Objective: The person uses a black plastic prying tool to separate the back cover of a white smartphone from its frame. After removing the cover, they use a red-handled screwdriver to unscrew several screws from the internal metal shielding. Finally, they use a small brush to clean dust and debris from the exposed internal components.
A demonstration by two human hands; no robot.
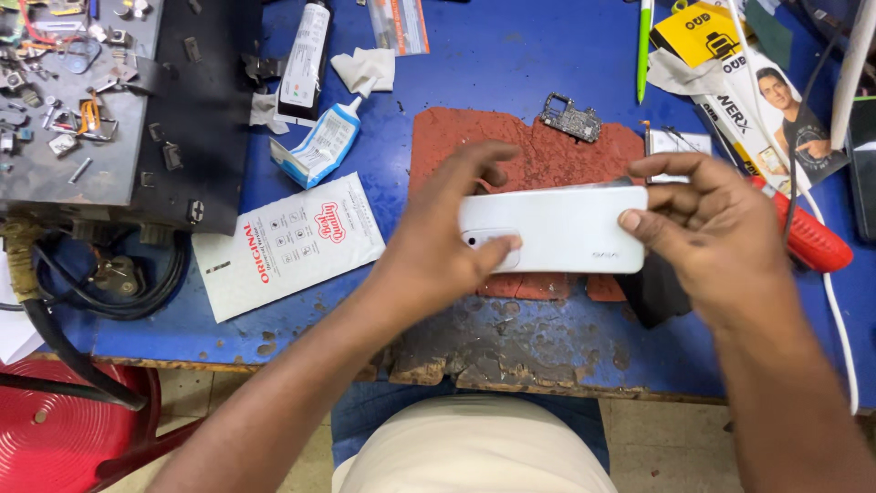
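1. Nearest me, the worn front edge of the table (511,351) showed chipped blue paint.
2. Just above it I held a white phone (566,230) back side up, lying crosswise over the red mat (547,151).
3. My left hand (447,237) was closed on the camera end, thumb pressed beside the lens, fingers curled over the top edge.
4. My right hand (707,224) pinched the other end, thumb on the back cover.
5. I judged the back cover seated, or being pressed home.
6. A loose circuit board (570,117) lay on the mat and a glue tube (324,141) sat uncapped nearby, so I judged the work unfinished.
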